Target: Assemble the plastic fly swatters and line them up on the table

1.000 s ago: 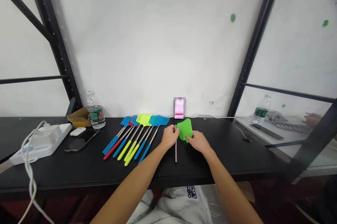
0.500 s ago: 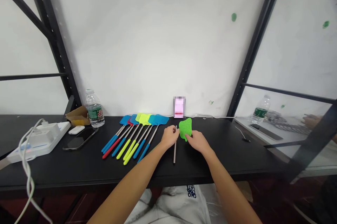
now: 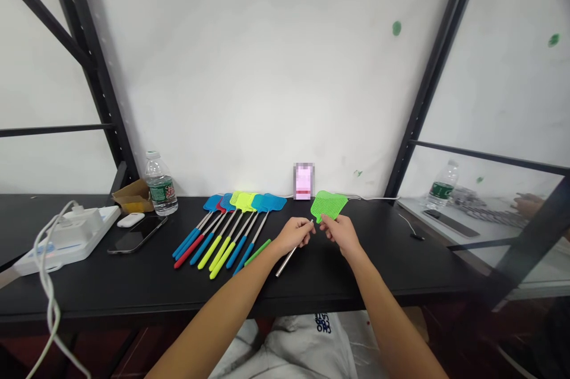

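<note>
My left hand (image 3: 294, 234) is closed round a thin metal rod (image 3: 285, 262), whose lower end slants down towards me and to the left. A green fly swatter head (image 3: 328, 205) is pinched at its narrow neck by my right hand (image 3: 342, 233). The rod's tip and the neck are close together; I cannot tell whether they touch. Behind my left forearm lies a green handle (image 3: 258, 252), partly covered by the arm. Left of it, several fly swatters (image 3: 228, 236) in blue, red and yellow lie side by side on the black table (image 3: 383, 266).
At the left stand a water bottle (image 3: 161, 186), a cardboard box (image 3: 133, 196), a white case (image 3: 130, 220), a dark phone (image 3: 138, 235) and a white power strip (image 3: 75, 239) with cables. A lit phone (image 3: 304, 182) leans on the wall. Another bottle (image 3: 442, 185) is beyond the right frame.
The swatter head has turned and tilted to the right, its neck now towards the rod. The rod has gone from nearly upright to slanting. More of the green handle shows.
</note>
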{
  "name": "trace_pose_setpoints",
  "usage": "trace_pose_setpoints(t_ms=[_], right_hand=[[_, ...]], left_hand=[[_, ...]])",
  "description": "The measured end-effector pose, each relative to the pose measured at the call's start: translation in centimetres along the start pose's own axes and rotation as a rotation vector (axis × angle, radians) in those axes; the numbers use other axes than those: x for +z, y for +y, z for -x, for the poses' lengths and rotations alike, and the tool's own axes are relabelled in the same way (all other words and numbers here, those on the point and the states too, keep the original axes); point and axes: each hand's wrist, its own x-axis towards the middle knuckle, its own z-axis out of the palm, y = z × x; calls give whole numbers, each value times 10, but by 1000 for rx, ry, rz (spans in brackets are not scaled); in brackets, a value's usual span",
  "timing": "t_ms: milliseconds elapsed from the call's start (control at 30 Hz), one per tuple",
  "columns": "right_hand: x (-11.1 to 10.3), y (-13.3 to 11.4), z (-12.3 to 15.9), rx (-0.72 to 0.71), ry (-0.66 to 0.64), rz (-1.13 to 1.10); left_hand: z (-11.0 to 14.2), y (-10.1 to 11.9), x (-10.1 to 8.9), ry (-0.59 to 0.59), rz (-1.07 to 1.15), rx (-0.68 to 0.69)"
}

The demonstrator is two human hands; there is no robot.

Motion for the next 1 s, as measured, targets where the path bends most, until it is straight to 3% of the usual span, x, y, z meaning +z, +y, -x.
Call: trace_pose_setpoints(t_ms=[167,533,1000], right_hand=[[1,-2,0,55,-40,-142],[1,-1,1,37,-68,-148],[1,-2,-1,40,-155,-241]], left_hand=[[4,6,1,-78,73,-13],[6,9,1,-120,127,-12],[9,10,3,-30,-11,129]])
